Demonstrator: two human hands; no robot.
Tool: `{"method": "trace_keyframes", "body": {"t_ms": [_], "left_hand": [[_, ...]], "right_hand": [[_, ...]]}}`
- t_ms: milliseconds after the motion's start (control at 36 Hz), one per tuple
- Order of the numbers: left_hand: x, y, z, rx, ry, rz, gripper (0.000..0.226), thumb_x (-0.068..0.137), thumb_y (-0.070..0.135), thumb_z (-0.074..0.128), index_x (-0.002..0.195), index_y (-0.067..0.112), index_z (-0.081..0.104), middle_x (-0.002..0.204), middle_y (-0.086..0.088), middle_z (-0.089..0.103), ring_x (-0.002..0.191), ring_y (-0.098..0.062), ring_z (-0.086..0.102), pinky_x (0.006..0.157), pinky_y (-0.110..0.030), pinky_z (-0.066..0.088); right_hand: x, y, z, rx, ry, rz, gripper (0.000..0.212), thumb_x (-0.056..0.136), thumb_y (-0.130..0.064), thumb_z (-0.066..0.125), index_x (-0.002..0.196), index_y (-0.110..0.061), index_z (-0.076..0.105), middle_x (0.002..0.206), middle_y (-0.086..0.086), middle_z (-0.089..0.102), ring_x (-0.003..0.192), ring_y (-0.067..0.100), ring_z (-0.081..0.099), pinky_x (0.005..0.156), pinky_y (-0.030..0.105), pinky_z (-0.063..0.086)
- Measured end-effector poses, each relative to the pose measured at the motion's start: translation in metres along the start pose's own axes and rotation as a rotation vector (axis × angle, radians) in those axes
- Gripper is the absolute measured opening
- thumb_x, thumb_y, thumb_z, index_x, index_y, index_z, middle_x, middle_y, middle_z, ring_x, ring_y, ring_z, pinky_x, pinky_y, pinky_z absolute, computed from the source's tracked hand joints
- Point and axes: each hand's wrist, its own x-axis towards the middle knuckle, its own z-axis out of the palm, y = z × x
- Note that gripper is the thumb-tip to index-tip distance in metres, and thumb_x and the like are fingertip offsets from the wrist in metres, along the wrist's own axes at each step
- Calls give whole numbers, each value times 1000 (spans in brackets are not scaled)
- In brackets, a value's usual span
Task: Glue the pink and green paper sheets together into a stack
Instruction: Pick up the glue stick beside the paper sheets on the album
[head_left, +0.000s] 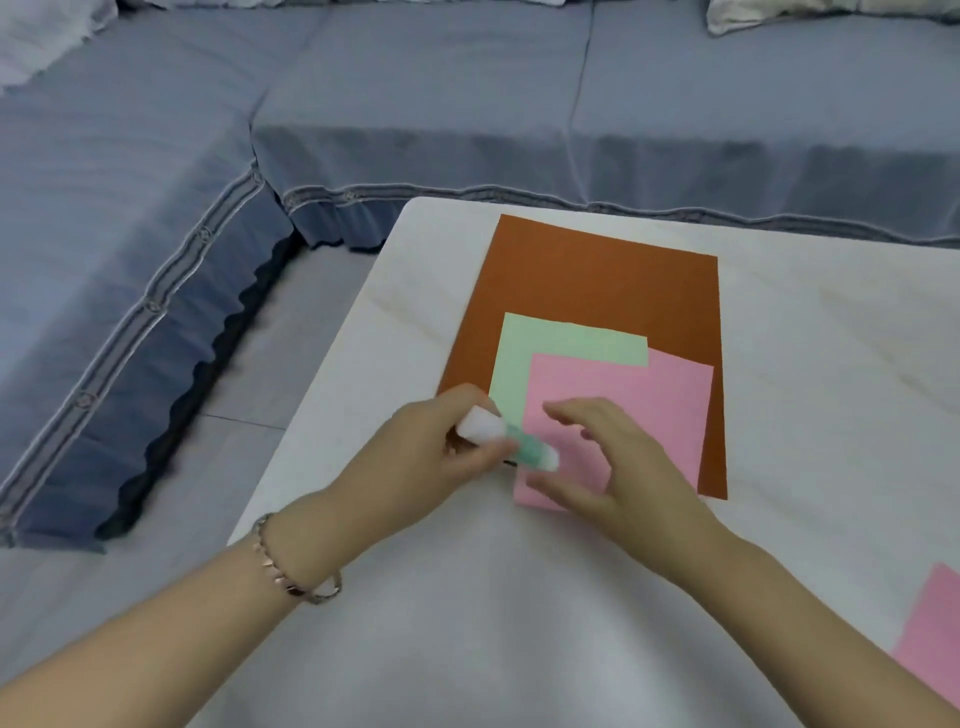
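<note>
The square pink paper sheet (644, 410) lies on top of the pale green paper sheet (519, 358), shifted toward the right and the near side, so the green shows as a band along its far and left edges. Both rest on a larger brown paper sheet (597, 275) on the white table (831, 364). The left hand (436, 447) has its fingers (485, 453) curled round a white and green glue stick (506, 439), whose tip meets the pink sheet's left edge. The right hand (618, 467) is spread over the pink sheet's near part, fingers apart and relaxed (whether they press it, I cannot tell). A second pink paper sheet (930, 639) lies at the table's near right, well apart from the pile. A metal bracelet (291, 577) circles the left wrist, and a blue-covered sofa (415, 104) stands beyond the table
</note>
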Motion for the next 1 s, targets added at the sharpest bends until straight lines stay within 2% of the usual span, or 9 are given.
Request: {"method": "trace_keyframes", "body": {"t_ms": [83,194,278,444,556,694,806,889,1000], "left_hand": [[6,28,-9,-127,24,92,25,78,47,65,83,24,58,79,6,60,66,-8,53,57,-21,44],[6,42,3,199,179,340,39,76,60,46,69,22,50,60,4,49,63,-10,47,48,-22,35],[9,46,23,272,360,431,44,77,53,46,56,15,44,48,7,39,59,-18,43,40,-27,31],[2,45,67,93,337,182,45,62,63,32,47,21,35,46,1,36,49,-15,36,46,-26,26],[-15,47,81,-45,320,92,43,69,46,42,40,17,29,41,1,32,46,-14,28,47,-27,18],[-37,61,82,-180,332,-2,45,77,39,47,42,17,31,41,4,27,47,-15,27,49,-27,20],[-28,35,35,-515,606,-340,38,85,25,48,51,15,34,44,3,36,53,-21,35,55,-29,29],[-36,8,10,-51,617,-223,45,91,35,42,53,14,32,50,-1,36,55,-24,36,52,-28,24],[-43,-17,33,742,350,-136,36,97,50,30,84,20,46,78,3,53,77,-24,58,54,-26,28]], "right_hand": [[0,-8,-10,-112,18,-144,62,79,-48,63,135,-33,41,117,-25,45,106,-3,44,92,17,36],[-12,-10,-22,-224,85,-260,27,88,-46,52,109,-30,54,86,-16,54,74,6,49,64,21,38],[-24,-6,-24,-295,72,-215,18,89,-49,46,84,-34,37,66,-13,45,57,8,42,53,20,33],[-42,16,-12,-449,145,-132,31,91,-53,40,83,-24,36,63,-9,42,52,8,38,51,21,28],[-66,20,2,-519,226,-99,32,91,-55,38,83,-25,36,60,-10,38,52,9,38,48,21,25],[-87,6,10,-667,401,-161,41,78,-46,61,67,-24,29,48,-10,22,39,14,24,41,14,2],[-114,16,4,-691,486,-51,39,86,-43,62,68,-20,35,51,-6,36,44,22,42,40,26,19],[-138,27,-1,-654,432,75,36,92,-54,38,73,-24,35,64,-4,43,61,16,44,51,23,27],[-144,19,4,-329,366,111,33,92,-48,42,70,-24,35,62,-6,42,55,10,37,52,24,26]]}}
